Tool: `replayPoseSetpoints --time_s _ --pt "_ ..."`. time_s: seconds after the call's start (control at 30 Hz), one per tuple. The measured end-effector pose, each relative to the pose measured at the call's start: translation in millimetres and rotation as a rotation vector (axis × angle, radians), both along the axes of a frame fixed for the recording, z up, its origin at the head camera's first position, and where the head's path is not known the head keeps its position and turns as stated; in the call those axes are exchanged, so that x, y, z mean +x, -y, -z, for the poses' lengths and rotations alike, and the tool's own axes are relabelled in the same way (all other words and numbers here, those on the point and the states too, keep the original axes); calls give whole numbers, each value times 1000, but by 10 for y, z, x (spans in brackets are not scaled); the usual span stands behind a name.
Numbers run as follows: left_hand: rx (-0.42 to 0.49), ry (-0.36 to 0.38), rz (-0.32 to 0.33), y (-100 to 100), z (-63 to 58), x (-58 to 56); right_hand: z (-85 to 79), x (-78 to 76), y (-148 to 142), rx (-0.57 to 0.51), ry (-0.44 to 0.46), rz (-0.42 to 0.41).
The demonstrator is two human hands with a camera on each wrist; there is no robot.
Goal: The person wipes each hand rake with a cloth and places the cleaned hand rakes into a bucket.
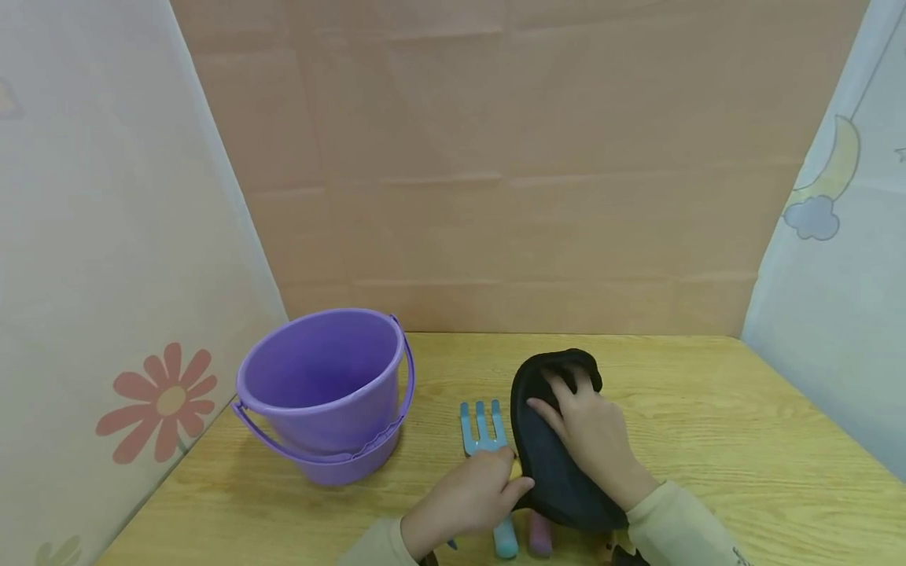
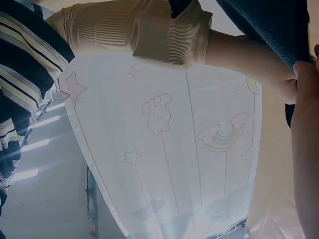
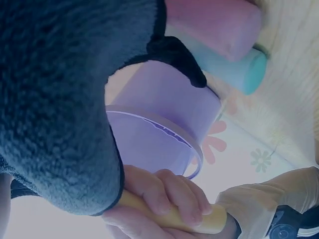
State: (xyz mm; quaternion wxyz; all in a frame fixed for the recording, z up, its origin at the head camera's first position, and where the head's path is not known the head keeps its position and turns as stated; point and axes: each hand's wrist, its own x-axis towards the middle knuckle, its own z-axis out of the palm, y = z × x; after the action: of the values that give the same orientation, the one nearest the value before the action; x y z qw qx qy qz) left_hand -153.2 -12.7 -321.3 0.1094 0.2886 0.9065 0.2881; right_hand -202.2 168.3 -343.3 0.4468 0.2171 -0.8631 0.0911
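Observation:
My left hand (image 1: pixel 474 487) grips a yellow handle (image 3: pixel 213 222), fingers curled round it. Whatever the handle leads to is hidden by a dark, fuzzy cloth with a black edge (image 1: pixel 562 491). My right hand (image 1: pixel 598 436) holds that cloth from above, fingertips in its fold near the top. Under and left of the cloth, a light-blue toy fork (image 1: pixel 487 442) lies on the table, tines pointing away. A teal handle end (image 1: pixel 506 539) and a pink handle (image 1: pixel 540 536) stick out below the hands.
A purple bucket (image 1: pixel 333 428) with its handle hanging down stands on the wooden table (image 1: pixel 715 440) to the left. Patterned white sheets (image 1: pixel 127 259) flank the table, and a brown sheet (image 1: pixel 524 173) hangs behind it. A small blue tip (image 1: pixel 451 544) shows by the left wrist.

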Motion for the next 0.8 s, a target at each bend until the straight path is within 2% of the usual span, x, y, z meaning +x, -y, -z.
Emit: replayPoseSetpoints --time_s 0.27,0.8 --pt "-26 -12 -4 -6 15 8 12 -27 -14 -22 -4 8" --pt "-72 -32 30 2 20 2 31 -43 -30 -44 63 3"
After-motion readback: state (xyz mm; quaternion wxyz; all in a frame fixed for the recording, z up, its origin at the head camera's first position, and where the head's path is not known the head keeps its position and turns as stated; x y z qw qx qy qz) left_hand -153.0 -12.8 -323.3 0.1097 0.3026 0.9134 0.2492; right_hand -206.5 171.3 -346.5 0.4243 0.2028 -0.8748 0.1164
